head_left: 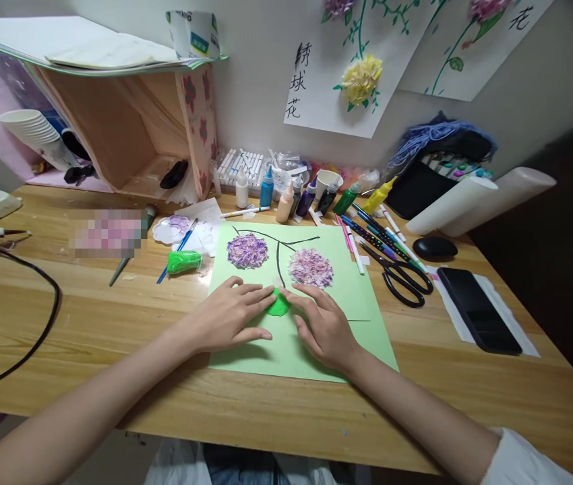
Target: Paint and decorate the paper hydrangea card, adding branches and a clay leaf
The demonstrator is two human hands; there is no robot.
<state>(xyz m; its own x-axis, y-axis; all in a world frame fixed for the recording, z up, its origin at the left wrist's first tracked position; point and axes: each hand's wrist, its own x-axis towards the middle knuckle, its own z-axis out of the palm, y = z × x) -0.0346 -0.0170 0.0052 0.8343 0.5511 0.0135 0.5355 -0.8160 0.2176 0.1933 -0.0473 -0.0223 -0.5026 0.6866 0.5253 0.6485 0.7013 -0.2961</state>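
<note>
At the centre of the green paper point(317, 337), left hand point(226, 315) and right hand point(324, 327) lie flat, fingers spread, pressing a green leaf piece point(278, 304). Risk: sliding fingers could shift the leaf or snag the pink flower point(311, 267) at 12 o'clock.

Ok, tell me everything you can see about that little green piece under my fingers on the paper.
The green piece is small, bright green and rounded, darker than the light green paper sheet it lies flat on. It looks like soft clay or cut paper; which one cannot be told. It sits at the lower end of the black drawn stem, below the two purple flower clusters. The left hand covers its left edge and the right hand its right, fingertips pressing on it.
</note>
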